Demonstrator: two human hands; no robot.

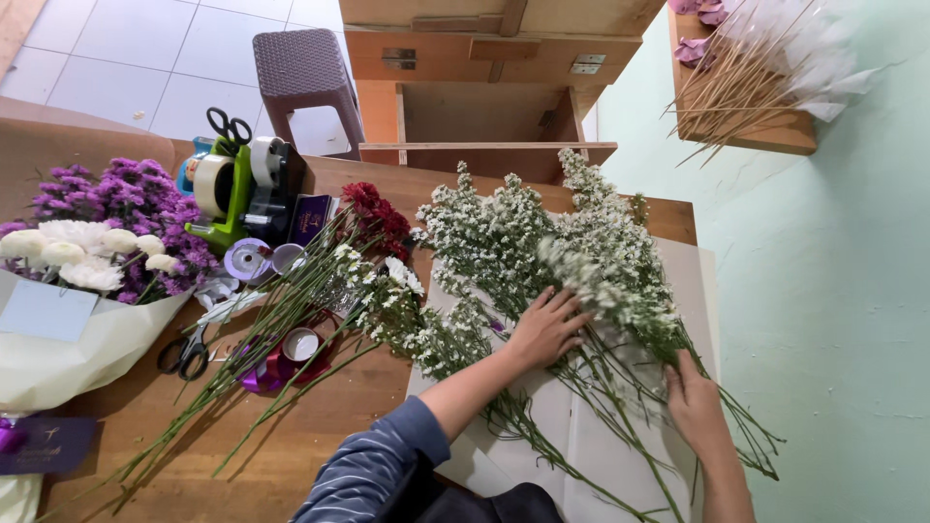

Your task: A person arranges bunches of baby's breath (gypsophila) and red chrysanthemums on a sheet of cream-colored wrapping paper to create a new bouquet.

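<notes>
Step in hand, judged: arranging white filler flower stems (542,252) on pale paper sheet (601,446), sheet lying on wooden surface (320,416).

Left hand (547,327): open, fingers spread, palm pressed flat on stems at sheet's upper middle; holds nothing closed.

Right hand (694,399): on lower stems at sheet's right side; fingers curled over stalks, closure of grip not determinable.

Next move calls for: gathering stems into one bundle, stalks aligned.

Scissors (186,354) well left of sheet.

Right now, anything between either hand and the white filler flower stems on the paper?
Nothing visible. The left hand already rests flat on the white filler flowers, and the right hand touches their green stems lying on the white paper sheet.
</notes>
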